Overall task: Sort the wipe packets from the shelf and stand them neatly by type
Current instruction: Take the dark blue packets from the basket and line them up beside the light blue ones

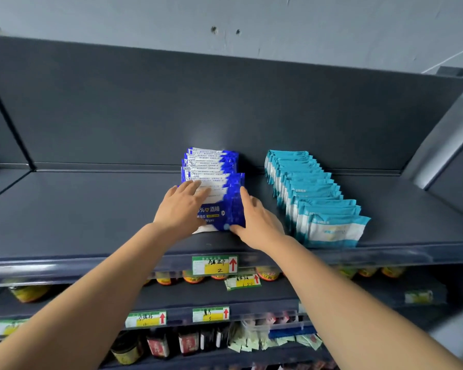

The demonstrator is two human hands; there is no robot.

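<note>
We're looking at a dark grey shelf (91,209) with a matching back panel (171,108) and a pale wall above it.

Two rows of wipe packets stand on this top shelf, running front to back and well apart from each other:
- teal-and-white packets (313,193) on the right, upright and overlapping, the row drifting rightward toward the front edge
- blue packets (211,166) near the middle, upright, back end against the panel

We've got both hands on the blue row.
- Left hand (181,209): fingers straight, laid over the top edges of the nearest packets, palm against the left of the front blue packet (225,209). Released, not clenched.
- Right hand (257,222): fingers straight up along the right side of that packet, thumb touching its lower right corner. Flat press, nothing grasped.

The front blue packet faces us, with "Wipes" and Chinese print partly readable.

Below:
- green-yellow price tag (215,264) with a red arrow on the shelf's front rail, more tags on the rails under it
- jars (193,277) on the next shelf down, blurred
- dark bottles (158,343) on the shelf beneath
</note>
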